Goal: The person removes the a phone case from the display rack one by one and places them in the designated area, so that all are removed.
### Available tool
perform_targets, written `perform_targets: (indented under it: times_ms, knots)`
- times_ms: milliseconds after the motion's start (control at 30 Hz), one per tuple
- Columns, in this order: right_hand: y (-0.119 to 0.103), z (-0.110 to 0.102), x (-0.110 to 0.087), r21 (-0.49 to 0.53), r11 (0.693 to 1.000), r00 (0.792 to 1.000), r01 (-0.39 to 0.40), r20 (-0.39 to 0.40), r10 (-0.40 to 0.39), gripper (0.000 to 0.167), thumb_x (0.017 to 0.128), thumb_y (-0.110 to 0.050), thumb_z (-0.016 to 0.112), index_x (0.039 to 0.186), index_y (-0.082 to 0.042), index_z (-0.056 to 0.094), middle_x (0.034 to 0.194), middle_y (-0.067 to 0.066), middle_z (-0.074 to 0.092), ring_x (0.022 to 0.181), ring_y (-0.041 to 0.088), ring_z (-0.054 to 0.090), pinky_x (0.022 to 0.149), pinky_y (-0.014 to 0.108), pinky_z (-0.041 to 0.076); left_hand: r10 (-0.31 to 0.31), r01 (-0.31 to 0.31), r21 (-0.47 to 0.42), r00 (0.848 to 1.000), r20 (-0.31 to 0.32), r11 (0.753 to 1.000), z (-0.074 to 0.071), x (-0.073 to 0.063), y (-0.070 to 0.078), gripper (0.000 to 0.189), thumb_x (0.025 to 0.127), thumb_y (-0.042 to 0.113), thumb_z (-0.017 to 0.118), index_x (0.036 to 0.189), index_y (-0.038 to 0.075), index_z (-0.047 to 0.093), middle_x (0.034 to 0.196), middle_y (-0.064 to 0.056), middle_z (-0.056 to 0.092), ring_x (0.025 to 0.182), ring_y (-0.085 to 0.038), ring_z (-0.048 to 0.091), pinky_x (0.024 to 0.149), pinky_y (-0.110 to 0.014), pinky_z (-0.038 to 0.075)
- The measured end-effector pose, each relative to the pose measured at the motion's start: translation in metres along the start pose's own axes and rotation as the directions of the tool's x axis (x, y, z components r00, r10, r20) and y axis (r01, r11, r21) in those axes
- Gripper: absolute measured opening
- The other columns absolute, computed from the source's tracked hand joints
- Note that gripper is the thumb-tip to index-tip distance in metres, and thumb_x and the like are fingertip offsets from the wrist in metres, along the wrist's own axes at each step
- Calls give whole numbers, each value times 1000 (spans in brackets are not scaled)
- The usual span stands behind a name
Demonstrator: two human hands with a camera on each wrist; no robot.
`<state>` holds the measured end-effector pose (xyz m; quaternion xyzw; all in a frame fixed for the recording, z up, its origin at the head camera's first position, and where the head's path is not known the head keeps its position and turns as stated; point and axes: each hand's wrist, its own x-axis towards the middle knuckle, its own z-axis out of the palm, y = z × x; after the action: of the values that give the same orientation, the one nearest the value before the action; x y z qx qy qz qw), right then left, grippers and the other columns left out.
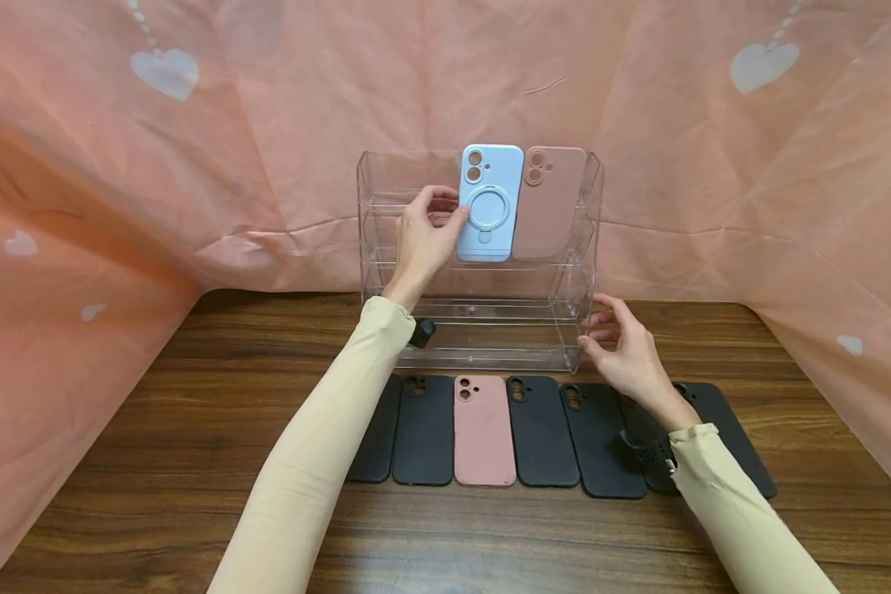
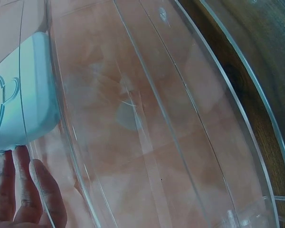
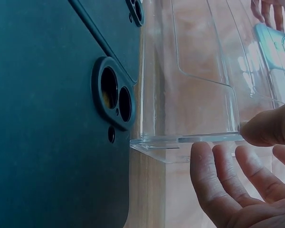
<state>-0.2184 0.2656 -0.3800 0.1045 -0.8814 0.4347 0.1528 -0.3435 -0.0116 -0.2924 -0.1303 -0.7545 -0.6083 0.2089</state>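
At the centre of the frame stands one clear acrylic rack (image 1: 479,256) with stepped tiers, set on the wooden worktop (image 1: 193,462) against a pink cloth backdrop (image 1: 193,165). Two phone cases lean on its top tier: a light blue case (image 1: 489,203) with a ring on its back, and a pink case (image 1: 549,201) just beside it to the right. Along the lower middle of the frame lies a row of cases, seven as far as I can count: one pink flat case (image 1: 484,431) and six dark cases (image 1: 542,431). The leftmost is partly hidden by the left sleeve, the two on the right by the right wrist and its strap, so their outlines are hard to follow.

The left hand (image 1: 423,239) reaches up, arm extended, its fingers curled on the left edge of the light blue case, grasping it. The right hand (image 1: 627,351) sits at the rack's lower right corner, fingers loosely spread and holding nothing; the right wrist view shows a fingertip (image 3: 261,128) touching the rack's bottom edge.
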Motion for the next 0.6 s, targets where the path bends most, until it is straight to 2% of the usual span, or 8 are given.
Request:
perform_targets:
  times_ms: [167,233,433,600]
  knots:
    - [1,0,0,11,1000,1000,-1,4,1,65,89,7,70,148,-3,44,112,25,63,85,-2,62,60,13,56,17,-16,-33,1000,10,999,0,1,-2,23,94,11,71,115,2,67,109,-15,74,100,-22,73,86,-23,59]
    - [3,0,0,8,1000,1000,4,4,-4,65,89,7,70,148,-3,44,112,25,63,85,2,64,60,13,56,23,-22,-41,1000,13,999,-1,1,-3,22,94,9,70,115,2,67,109,-16,73,99,-23,73,87,-24,59]
    - [3,1,1,15,1000,1000,13,0,-13,65,89,8,70,147,-2,44,111,25,63,89,26,71,59,14,57,21,-20,-59,1000,22,998,-7,2,-3,21,95,8,70,114,2,66,108,-16,74,93,-20,72,83,-31,61]
    - [4,2,1,16,1000,1000,12,3,-12,65,89,7,70,148,-3,44,111,24,63,88,24,71,59,15,57,37,-35,-68,999,37,997,-10,1,-5,21,95,7,70,114,1,65,108,-17,73,89,-20,72,73,-33,63]
